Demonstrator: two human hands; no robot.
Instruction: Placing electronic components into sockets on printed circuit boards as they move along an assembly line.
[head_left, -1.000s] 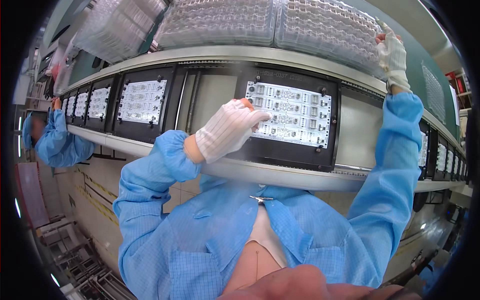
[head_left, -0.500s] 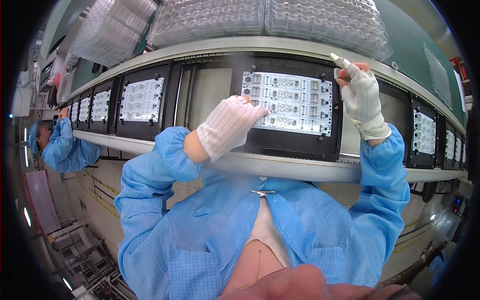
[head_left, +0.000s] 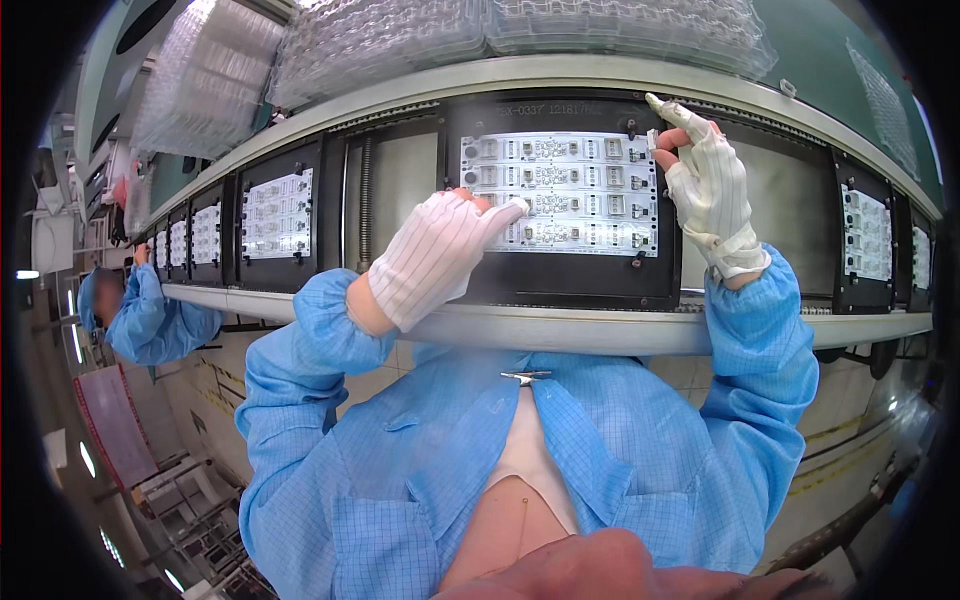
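A white circuit board panel (head_left: 590,180) with several rows of components lies in a black carrier frame (head_left: 560,284) on the conveyor in front of me. My left hand (head_left: 432,258), in a striped white glove with bare fingertips, rests over the panel's left part. Its fingers are bent together, and whatever they hold is hidden. My right hand (head_left: 708,190), in a similar glove, hovers by the panel's upper right corner. Between its thumb and bent fingers a small white part (head_left: 653,139) is pinched, while its covered index finger points up and left.
More carriers with panels stand on the conveyor to the left (head_left: 278,215) and right (head_left: 866,235). Stacked clear plastic trays (head_left: 380,40) line the far side behind the metal rail (head_left: 470,80). At the far left a co-worker in a blue smock (head_left: 165,320) reaches to the line.
The view has shifted, so the carrier, trays and both hands appear farther left. My left hand stays over the panel's left part; my right hand still pinches near its upper right corner.
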